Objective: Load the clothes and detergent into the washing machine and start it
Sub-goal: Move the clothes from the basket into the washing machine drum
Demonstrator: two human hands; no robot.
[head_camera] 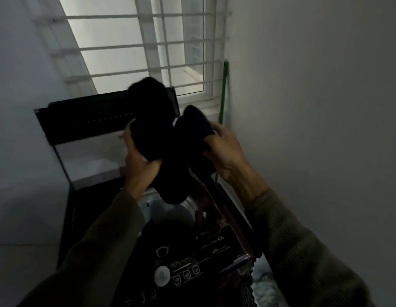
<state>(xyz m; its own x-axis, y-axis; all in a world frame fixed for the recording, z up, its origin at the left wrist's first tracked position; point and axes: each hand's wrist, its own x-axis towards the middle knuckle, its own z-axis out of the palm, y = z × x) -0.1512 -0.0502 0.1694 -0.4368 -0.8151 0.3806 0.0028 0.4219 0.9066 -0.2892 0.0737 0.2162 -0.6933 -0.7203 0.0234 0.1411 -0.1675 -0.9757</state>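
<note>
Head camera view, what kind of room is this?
Probably a home laundry corner: a top-loading washing machine stands with its lid raised under a barred window, and both hands hold a dark garment over the drum.

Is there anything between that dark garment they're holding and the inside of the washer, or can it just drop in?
Nothing visible blocks it. Both hands, left hand and right hand, hold the dark garment above the open drum; the lid stands raised behind.
</note>
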